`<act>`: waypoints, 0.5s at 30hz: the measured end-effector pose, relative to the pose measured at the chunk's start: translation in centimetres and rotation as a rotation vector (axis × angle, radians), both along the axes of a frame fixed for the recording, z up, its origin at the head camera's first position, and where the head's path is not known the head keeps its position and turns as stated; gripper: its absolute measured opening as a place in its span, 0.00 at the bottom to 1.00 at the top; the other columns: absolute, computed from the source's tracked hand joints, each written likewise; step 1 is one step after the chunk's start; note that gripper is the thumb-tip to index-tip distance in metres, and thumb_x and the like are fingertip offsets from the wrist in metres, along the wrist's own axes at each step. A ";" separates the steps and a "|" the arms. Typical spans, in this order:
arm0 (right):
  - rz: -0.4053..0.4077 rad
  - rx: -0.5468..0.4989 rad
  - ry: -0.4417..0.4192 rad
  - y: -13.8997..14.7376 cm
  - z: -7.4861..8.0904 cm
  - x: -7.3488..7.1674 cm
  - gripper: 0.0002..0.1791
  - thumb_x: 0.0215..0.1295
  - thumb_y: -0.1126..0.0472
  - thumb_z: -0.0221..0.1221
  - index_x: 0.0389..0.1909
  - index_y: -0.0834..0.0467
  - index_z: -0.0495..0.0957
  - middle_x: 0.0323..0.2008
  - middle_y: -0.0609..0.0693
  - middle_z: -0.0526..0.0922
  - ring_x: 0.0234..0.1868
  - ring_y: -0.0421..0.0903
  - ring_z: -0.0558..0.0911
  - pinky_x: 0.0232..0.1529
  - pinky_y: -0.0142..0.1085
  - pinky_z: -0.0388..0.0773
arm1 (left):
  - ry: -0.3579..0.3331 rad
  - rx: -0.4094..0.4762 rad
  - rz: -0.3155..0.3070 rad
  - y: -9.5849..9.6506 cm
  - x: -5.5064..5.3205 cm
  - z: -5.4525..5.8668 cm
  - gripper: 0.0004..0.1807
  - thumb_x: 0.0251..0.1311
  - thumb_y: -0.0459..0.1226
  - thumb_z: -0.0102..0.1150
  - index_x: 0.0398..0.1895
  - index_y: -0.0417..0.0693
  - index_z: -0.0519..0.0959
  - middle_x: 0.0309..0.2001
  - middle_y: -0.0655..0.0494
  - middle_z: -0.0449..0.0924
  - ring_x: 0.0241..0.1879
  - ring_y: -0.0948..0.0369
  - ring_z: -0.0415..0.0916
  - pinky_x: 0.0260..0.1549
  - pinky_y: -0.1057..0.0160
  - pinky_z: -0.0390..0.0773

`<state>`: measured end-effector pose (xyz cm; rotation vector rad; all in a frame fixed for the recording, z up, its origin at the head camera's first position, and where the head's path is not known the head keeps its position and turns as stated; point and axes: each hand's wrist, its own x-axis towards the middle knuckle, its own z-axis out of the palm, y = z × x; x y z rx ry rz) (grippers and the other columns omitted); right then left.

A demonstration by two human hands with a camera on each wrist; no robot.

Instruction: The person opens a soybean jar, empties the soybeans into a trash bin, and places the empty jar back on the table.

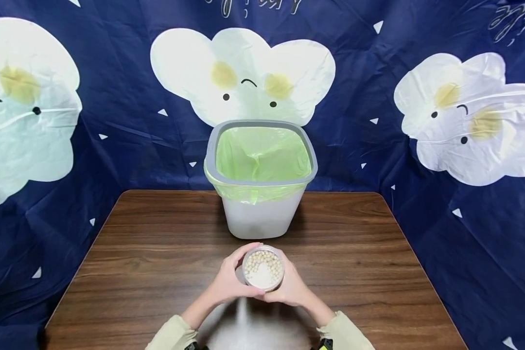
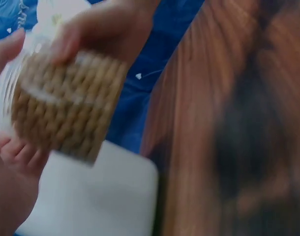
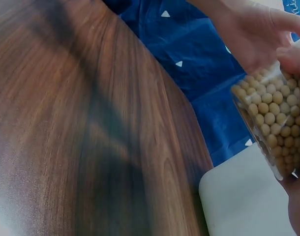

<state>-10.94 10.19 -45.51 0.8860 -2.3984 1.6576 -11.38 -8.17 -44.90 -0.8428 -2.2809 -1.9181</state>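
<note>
A clear round jar [image 1: 263,267] full of pale round beans, which look like soybeans, is held up over the front middle of the table. My left hand [image 1: 227,282] grips its left side and my right hand [image 1: 293,284] its right side, with fingers and thumbs curled round the wall. The thumbs meet at the near side. From the left wrist, the beans in the jar [image 2: 66,103] look blurred. The right wrist view shows the jar [image 3: 275,115] tilted, its clear wall packed with beans. Just beyond the hands stands a white bin [image 1: 260,216].
A light green bag [image 1: 262,150] lines the bin, held under its grey rim [image 1: 264,182]. The bin stands at the back middle of the brown wooden table [image 1: 157,243]. Dark blue cloth [image 1: 354,87] with white clouds hangs behind and on both sides.
</note>
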 end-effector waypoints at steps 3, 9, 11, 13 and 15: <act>-0.050 0.017 0.015 -0.1 0.1 0.0 0.49 0.26 0.66 0.71 0.58 0.67 0.62 0.49 0.59 0.75 0.49 0.45 0.75 0.50 0.40 0.72 | 0.029 0.015 0.133 1.0 1.0 0.8 0.47 0.26 0.31 0.76 0.59 0.35 0.65 0.54 0.42 0.72 0.51 0.55 0.71 0.49 0.69 0.69; -0.125 0.021 0.037 -0.4 -0.1 -0.2 0.50 0.24 0.66 0.72 0.57 0.68 0.62 0.50 0.60 0.75 0.49 0.49 0.76 0.50 0.41 0.72 | 0.082 0.035 0.349 2.7 2.0 1.0 0.47 0.24 0.31 0.76 0.58 0.33 0.66 0.55 0.41 0.71 0.53 0.51 0.69 0.49 0.72 0.68; -0.152 0.029 0.047 -0.6 -0.2 -0.2 0.50 0.24 0.65 0.72 0.57 0.68 0.62 0.49 0.60 0.75 0.48 0.51 0.76 0.49 0.42 0.73 | 0.081 0.053 0.388 3.1 2.2 0.9 0.47 0.24 0.30 0.75 0.58 0.32 0.65 0.55 0.40 0.70 0.53 0.49 0.68 0.50 0.74 0.66; -0.171 0.034 0.047 -0.6 -0.3 -0.2 0.50 0.24 0.64 0.72 0.57 0.69 0.62 0.49 0.60 0.76 0.48 0.51 0.76 0.49 0.42 0.72 | 0.071 0.067 0.402 3.3 2.3 0.4 0.48 0.26 0.30 0.75 0.59 0.32 0.64 0.57 0.38 0.68 0.55 0.50 0.67 0.52 0.76 0.64; -0.173 0.027 0.032 -0.6 -0.4 -0.2 0.50 0.25 0.64 0.72 0.57 0.69 0.62 0.50 0.60 0.75 0.49 0.50 0.76 0.50 0.41 0.72 | 0.069 0.081 0.370 3.2 2.0 -0.4 0.50 0.27 0.31 0.76 0.61 0.33 0.62 0.58 0.37 0.66 0.57 0.52 0.65 0.53 0.76 0.63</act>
